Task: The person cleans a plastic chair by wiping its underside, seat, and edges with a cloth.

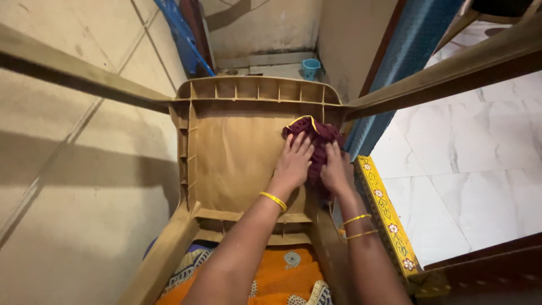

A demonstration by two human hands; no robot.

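Observation:
A tan plastic chair (226,158) lies overturned in front of me, its underside facing up and two legs reaching toward the camera at left and right. A crumpled maroon cloth (316,138) with a yellow edge is pressed on the right part of the seat's underside. My left hand (293,164) lies flat with fingers on the cloth. My right hand (336,169) grips the cloth's lower right side. Both wrists wear yellow bangles.
A tiled wall (68,169) runs along the left. A small blue cup (310,68) stands on the floor beyond the chair. A blue curtain (395,68) hangs at right, with a yellow patterned threshold (387,214) and white marble floor (468,164) beside it.

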